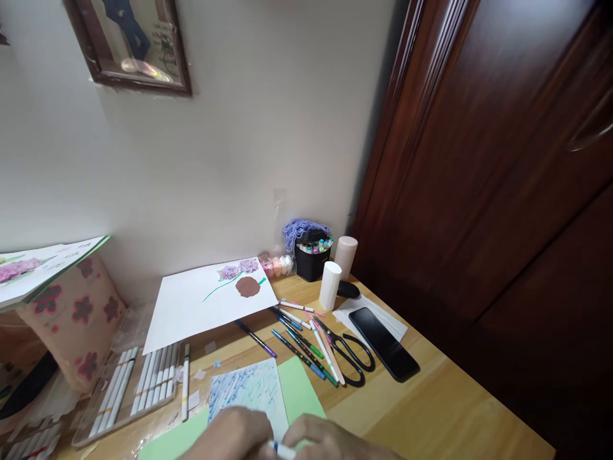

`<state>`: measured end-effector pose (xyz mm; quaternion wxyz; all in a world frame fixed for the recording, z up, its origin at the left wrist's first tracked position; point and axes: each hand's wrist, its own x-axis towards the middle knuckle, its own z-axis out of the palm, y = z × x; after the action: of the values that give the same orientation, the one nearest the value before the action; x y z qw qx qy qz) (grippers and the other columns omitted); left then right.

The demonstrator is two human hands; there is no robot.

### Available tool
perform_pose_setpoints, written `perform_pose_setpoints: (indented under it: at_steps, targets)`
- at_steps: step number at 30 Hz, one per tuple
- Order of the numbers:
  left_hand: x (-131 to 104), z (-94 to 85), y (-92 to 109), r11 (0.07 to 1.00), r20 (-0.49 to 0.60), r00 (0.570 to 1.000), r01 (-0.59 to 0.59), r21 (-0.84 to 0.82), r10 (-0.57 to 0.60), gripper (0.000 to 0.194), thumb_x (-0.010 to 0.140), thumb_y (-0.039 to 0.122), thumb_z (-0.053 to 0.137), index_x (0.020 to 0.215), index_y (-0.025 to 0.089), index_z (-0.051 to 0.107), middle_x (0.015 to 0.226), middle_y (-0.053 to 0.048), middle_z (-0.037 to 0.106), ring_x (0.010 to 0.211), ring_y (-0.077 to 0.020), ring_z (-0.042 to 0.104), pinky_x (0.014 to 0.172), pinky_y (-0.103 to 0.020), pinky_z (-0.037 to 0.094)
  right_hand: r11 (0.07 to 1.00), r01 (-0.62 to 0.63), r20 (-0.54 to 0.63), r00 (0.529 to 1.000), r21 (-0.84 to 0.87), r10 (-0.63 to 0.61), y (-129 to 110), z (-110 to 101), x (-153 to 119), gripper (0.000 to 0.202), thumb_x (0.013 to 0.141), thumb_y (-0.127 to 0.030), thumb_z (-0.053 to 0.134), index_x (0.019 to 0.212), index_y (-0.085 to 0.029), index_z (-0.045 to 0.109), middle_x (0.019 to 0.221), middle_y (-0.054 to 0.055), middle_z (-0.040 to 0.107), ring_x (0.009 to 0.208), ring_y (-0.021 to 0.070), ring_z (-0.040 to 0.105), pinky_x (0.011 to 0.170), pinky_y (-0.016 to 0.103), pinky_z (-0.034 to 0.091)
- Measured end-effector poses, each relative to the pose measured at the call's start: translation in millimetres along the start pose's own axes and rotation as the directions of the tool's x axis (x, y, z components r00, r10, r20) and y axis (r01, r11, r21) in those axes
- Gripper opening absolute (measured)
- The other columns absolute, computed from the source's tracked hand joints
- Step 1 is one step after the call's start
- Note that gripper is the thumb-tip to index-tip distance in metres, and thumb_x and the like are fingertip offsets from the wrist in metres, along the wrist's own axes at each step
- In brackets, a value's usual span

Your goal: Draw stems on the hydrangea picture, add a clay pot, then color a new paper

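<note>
At the bottom edge my left hand (232,431) and my right hand (325,437) meet over a sheet of paper (249,386) streaked with blue and green strokes. A white marker with a blue band (283,451) shows between them, and both hands are closed on it; the lower fingers are cut off by the frame. Under the streaked sheet lies a larger light green paper (299,383). Beyond it are scattered several pens and markers (304,351), with black-handled scissors (352,358) beside them.
A phone (383,345) lies right of the scissors. White paper with flower pictures (182,306) is behind. At left stands a clear tray of markers (124,418). Near the wall are a black pen holder (312,263) and two cylinders (330,285). A dark wooden door (479,191) rises right.
</note>
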<state>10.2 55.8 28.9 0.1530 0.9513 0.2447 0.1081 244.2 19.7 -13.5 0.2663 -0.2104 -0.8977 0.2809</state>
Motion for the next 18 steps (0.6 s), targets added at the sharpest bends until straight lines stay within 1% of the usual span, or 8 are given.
perform_pose_setpoints:
  at_steps: [1, 2, 4, 7, 10, 12, 15, 18]
  targets:
    - [16.8, -16.7, -1.8, 0.999, 0.014, 0.999, 0.041, -0.005, -0.041, 0.031, 0.095, 0.040, 0.040, 0.078, 0.021, 0.057, 0.068, 0.001, 0.060, 0.058, -0.0131, 0.051, 0.052, -0.023, 0.034, 0.996, -0.033, -0.048, 0.998, -0.079, 0.030, -1.1, -16.2, 2.2, 0.024, 0.094, -0.030, 0.043, 0.102, -0.020, 0.063, 0.105, 0.008, 0.060, 0.093, 0.0127, 0.057, 0.082, 0.021, 0.044]
    - [36.2, -33.8, -4.3, 0.996, -0.012, 0.996, 0.088, 0.009, -0.088, 0.027, 0.095, 0.037, 0.041, 0.084, 0.021, 0.059, 0.076, 0.000, 0.061, 0.066, -0.0142, 0.055, 0.059, -0.023, 0.039, 0.978, -0.121, -0.074, 0.991, -0.170, 0.110, -0.7, -31.8, 5.7, 0.022, 0.093, -0.024, 0.044, 0.107, -0.022, 0.061, 0.112, 0.008, 0.058, 0.100, 0.0142, 0.054, 0.086, 0.024, 0.043]
    - [81.8, -65.5, -12.0, 0.987, -0.188, 0.977, 0.118, 0.107, -0.097, 0.021, 0.093, 0.032, 0.045, 0.103, 0.019, 0.058, 0.098, -0.007, 0.061, 0.085, -0.0185, 0.057, 0.072, -0.029, 0.046, 0.902, -0.171, -0.088, 0.985, -0.397, 0.148, 6.3, -56.3, 15.4, 0.023, 0.090, -0.019, 0.049, 0.109, -0.022, 0.060, 0.113, 0.007, 0.059, 0.106, 0.0194, 0.050, 0.088, 0.031, 0.042]
    - [159.9, -98.7, -30.7, 0.952, -0.291, 0.956, 0.117, 0.283, -0.031, 0.024, 0.091, 0.024, 0.047, 0.113, 0.019, 0.057, 0.122, -0.012, 0.051, 0.106, -0.0239, 0.052, 0.089, -0.040, 0.045, 0.777, -0.087, 0.049, 0.988, -0.624, 0.150, 25.7, -71.7, 30.9, 0.024, 0.090, -0.013, 0.048, 0.111, -0.020, 0.057, 0.110, 0.008, 0.061, 0.102, 0.0214, 0.051, 0.080, 0.033, 0.042]
    - [232.6, -114.1, -55.1, 0.940, -0.311, 0.950, 0.131, 0.315, -0.028, 0.023, 0.087, 0.016, 0.052, 0.107, 0.020, 0.063, 0.141, -0.013, 0.035, 0.128, -0.0320, 0.033, 0.103, -0.049, 0.031, 0.720, -0.029, 0.103, 0.985, -0.693, 0.138, 38.1, -80.9, 42.2, 0.025, 0.090, -0.013, 0.047, 0.114, -0.019, 0.055, 0.105, 0.007, 0.063, 0.098, 0.0208, 0.051, 0.076, 0.032, 0.041]
    - [270.2, -118.1, -72.8, 0.935, -0.305, 0.951, 0.146, 0.322, -0.043, 0.028, 0.081, 0.011, 0.058, 0.107, 0.019, 0.064, 0.145, -0.013, 0.029, 0.134, -0.0364, 0.023, 0.106, -0.052, 0.025, 0.711, -0.027, 0.082, 0.990, -0.702, 0.118, 37.0, -99.8, 47.1, 0.025, 0.090, -0.013, 0.046, 0.112, -0.018, 0.056, 0.101, 0.007, 0.063, 0.094, 0.0200, 0.052, 0.075, 0.032, 0.040]
    - [307.6, -120.8, -99.2, 0.935, -0.270, 0.960, 0.155, 0.319, -0.067, 0.029, 0.079, 0.012, 0.062, 0.107, 0.019, 0.065, 0.144, -0.011, 0.032, 0.134, -0.0378, 0.023, 0.108, -0.052, 0.023, 0.699, -0.110, -0.036, 0.992, -0.706, 0.121, 29.1, -156.8, 52.7, 0.023, 0.085, -0.007, 0.046, 0.101, -0.015, 0.061, 0.098, 0.009, 0.063, 0.091, 0.0197, 0.052, 0.078, 0.032, 0.041]
    - [328.3, -124.3, -123.6, 0.943, -0.243, 0.967, 0.148, 0.299, -0.075, 0.031, 0.086, 0.024, 0.059, 0.116, 0.017, 0.057, 0.134, -0.010, 0.044, 0.122, -0.0296, 0.043, 0.100, -0.048, 0.038, 0.655, -0.318, -0.277, 0.946, -0.685, 0.169, 32.4, -232.4, 59.1, 0.026, 0.083, -0.004, 0.043, 0.097, -0.014, 0.063, 0.100, 0.009, 0.064, 0.097, 0.0204, 0.052, 0.088, 0.032, 0.039]
